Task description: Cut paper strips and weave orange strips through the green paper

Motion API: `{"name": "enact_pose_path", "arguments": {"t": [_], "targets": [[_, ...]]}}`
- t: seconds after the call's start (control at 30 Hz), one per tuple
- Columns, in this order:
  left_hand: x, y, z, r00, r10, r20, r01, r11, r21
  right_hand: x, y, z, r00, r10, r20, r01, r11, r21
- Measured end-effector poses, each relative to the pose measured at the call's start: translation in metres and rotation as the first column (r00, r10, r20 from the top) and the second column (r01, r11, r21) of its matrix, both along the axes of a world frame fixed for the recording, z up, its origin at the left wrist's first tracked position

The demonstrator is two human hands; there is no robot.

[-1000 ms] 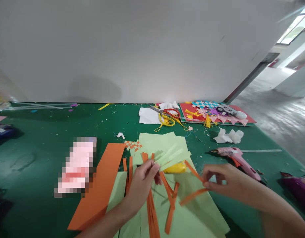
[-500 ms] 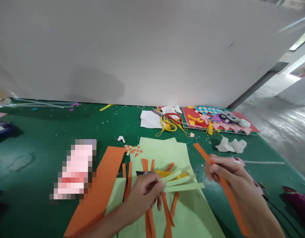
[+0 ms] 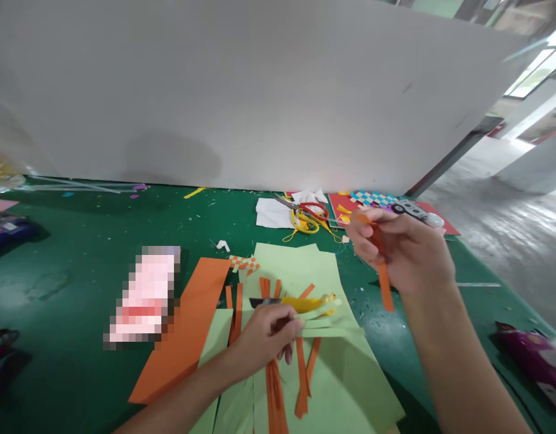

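Observation:
My left hand (image 3: 266, 337) is closed, pinching the ends of a few light green paper strips (image 3: 332, 330) that lie across a light green sheet (image 3: 300, 271). Raised above the table, my right hand (image 3: 402, 247) is closed on an orange paper strip (image 3: 383, 274) that hangs down from the fingers. Several loose orange strips (image 3: 275, 386) lie on the green sheet below my left hand. A yellow-handled craft knife (image 3: 300, 303) rests just beyond my left hand.
A wide orange paper sheet (image 3: 185, 328) lies left of the green sheet on the green table (image 3: 79, 259). Red-handled scissors (image 3: 309, 211), white paper (image 3: 271, 213) and a red board with woven paper pieces (image 3: 386, 205) sit at the back. A purple object (image 3: 533, 355) lies at the right edge.
My right hand has lifted the orange strip up and away from the table, toward the back. My left hand stayed holding the green strips, now lying lower and flatter.

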State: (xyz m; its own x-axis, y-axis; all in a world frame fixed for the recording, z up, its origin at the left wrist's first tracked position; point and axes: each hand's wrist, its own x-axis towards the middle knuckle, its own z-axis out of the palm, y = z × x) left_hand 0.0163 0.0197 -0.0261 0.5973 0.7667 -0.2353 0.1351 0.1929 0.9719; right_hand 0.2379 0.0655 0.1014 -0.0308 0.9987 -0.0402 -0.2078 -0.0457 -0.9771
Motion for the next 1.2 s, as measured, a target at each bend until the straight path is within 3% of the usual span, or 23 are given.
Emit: {"name": "enact_pose_path", "arguments": {"t": [0.13,0.27,0.47,0.57,0.67,0.83,1.03,1.2], "targets": [[0.0,0.0,-0.003,1.0,0.0,-0.002,0.0,1.0,0.019,-0.01,-0.001,-0.004,0.991,0.033,0.129,-0.039,0.998,0.045],[0.001,0.0,-0.001,1.0,0.004,-0.011,-0.004,1.0,0.029,-0.005,-0.004,-0.015,0.913,0.198,0.358,-0.214,0.977,0.004],[0.001,0.001,0.006,0.998,-0.065,-0.023,0.067,0.995,0.069,0.017,0.001,-0.015,0.603,0.401,0.69,-0.461,0.881,-0.11],[0.0,0.002,0.006,0.995,-0.09,-0.039,0.093,0.993,0.078,0.033,0.004,-0.012,0.377,0.524,0.763,-0.571,0.781,-0.254],[0.001,0.002,0.005,0.993,-0.113,-0.033,0.116,0.99,0.08,0.044,0.005,-0.011,0.255,0.587,0.768,-0.602,0.718,-0.349],[0.001,0.002,0.001,0.992,-0.123,-0.03,0.126,0.985,0.115,0.053,0.007,-0.014,0.214,0.645,0.734,-0.62,0.67,-0.408],[0.0,0.002,0.0,0.989,-0.143,-0.027,0.145,0.982,0.124,0.064,0.008,-0.014,0.26,0.592,0.763,-0.605,0.716,-0.35],[0.0,0.002,0.001,0.99,-0.137,-0.021,0.139,0.98,0.142,0.064,0.008,-0.016,0.249,0.636,0.731,-0.628,0.68,-0.378]]}}
